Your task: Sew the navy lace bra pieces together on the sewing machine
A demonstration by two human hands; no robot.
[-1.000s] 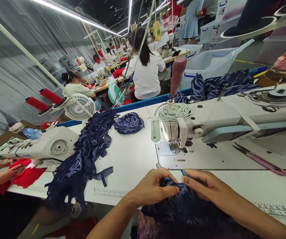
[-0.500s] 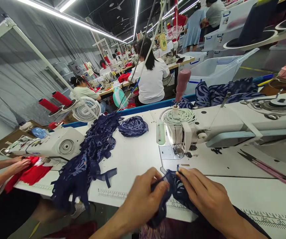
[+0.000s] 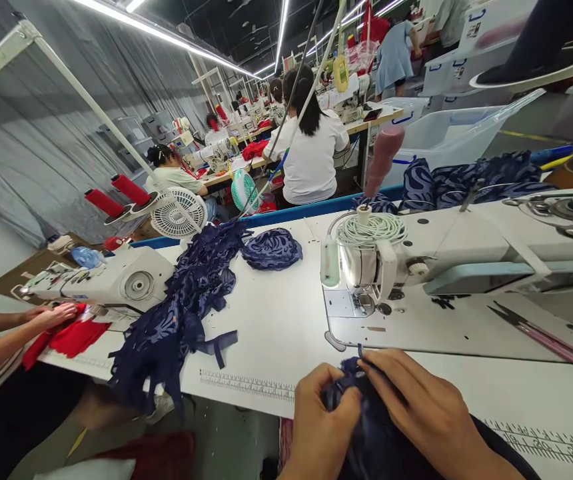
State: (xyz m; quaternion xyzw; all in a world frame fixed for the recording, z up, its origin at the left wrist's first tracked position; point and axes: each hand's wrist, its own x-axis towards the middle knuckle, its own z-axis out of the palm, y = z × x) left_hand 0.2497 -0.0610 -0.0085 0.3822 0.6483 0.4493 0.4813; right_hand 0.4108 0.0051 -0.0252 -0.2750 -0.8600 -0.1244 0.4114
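My left hand (image 3: 324,420) and my right hand (image 3: 416,410) both pinch a dark navy lace piece (image 3: 366,427) at the near edge of the white sewing table (image 3: 276,327). The fabric bunches between my fingers and hangs down toward my lap. Just beyond my hands stands the white sewing machine (image 3: 416,260), its needle area (image 3: 364,300) a short way above my fingertips.
A long pile of navy lace (image 3: 186,300) lies on the table to the left, with a folded navy piece (image 3: 271,248) behind it. Pink-handled scissors (image 3: 546,337) rest at right. A neighbouring person's hands (image 3: 54,317) work red fabric (image 3: 71,337) at another machine (image 3: 111,283). Other workers sit farther back.
My hands have drawn back toward me from the needle plate, gathering the navy lace closer to the table's edge. The view has tilted slightly.
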